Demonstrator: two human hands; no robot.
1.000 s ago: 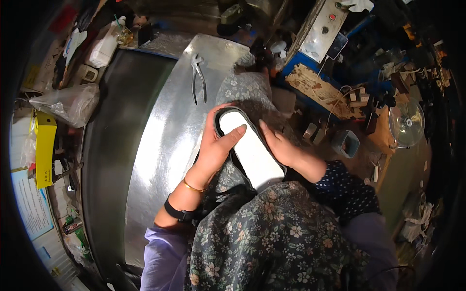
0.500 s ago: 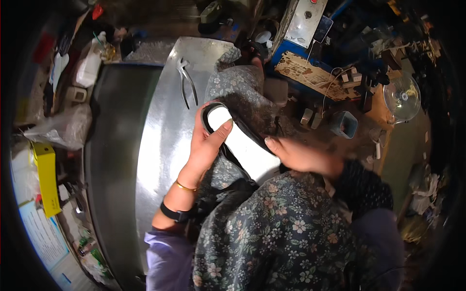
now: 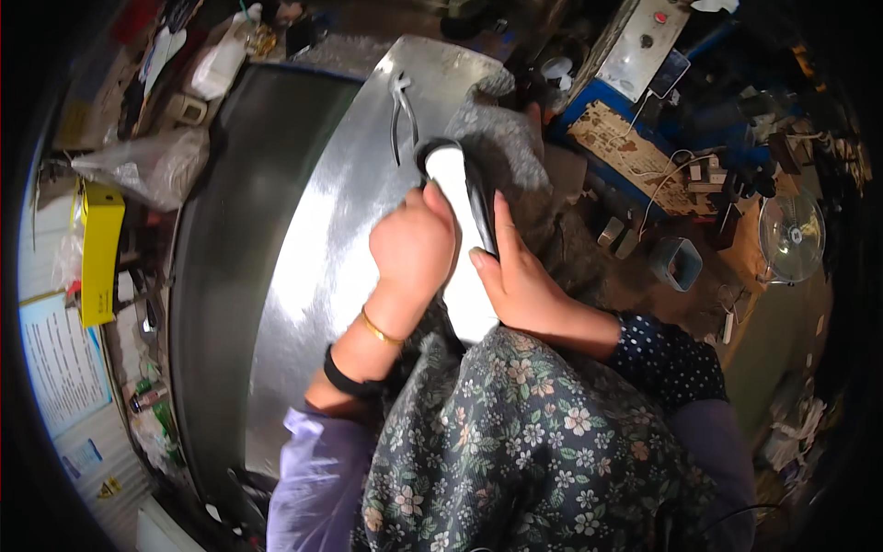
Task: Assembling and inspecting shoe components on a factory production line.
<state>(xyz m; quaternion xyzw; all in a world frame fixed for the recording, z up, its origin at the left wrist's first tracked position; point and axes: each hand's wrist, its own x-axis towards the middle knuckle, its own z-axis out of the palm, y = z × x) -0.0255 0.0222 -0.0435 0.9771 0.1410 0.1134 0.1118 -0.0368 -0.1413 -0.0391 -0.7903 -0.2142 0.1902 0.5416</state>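
My left hand and right hand both clasp the white shoe sole over my lap, beside the shiny metal sheet. Pliers lie farther up it; a fan stands off right.

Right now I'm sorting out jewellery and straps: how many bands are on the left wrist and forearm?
2. A thin gold bangle circles the wrist just below the left hand; a black band sits further up the forearm, near the purple sleeve. The sleeve may hide more.
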